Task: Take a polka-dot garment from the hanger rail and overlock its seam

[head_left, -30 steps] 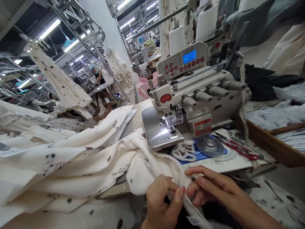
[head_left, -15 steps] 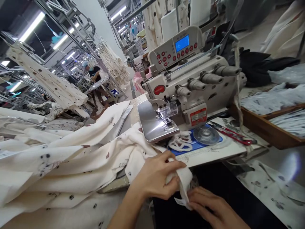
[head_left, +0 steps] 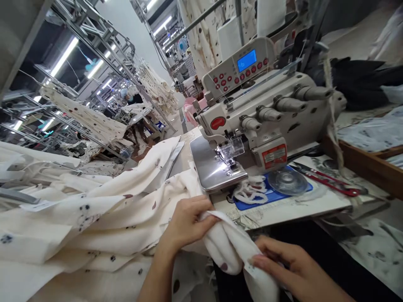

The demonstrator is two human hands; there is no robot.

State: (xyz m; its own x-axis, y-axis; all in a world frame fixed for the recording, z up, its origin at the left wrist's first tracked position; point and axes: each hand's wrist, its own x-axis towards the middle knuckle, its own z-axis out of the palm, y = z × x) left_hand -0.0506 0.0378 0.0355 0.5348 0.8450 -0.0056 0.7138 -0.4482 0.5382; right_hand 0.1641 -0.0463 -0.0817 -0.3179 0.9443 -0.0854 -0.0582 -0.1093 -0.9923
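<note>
Head view: both hands, left hand [head_left: 185,220] and right hand [head_left: 291,268], pinched on cream spotted fabric [head_left: 229,247].

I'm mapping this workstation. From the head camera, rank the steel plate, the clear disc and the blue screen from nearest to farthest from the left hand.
Measured from the left hand:
1. Steel plate, just above the hand, under the presser foot.
2. Clear disc, off to the right on the blue mat.
3. Blue screen, high up on the machine's control panel.
</note>
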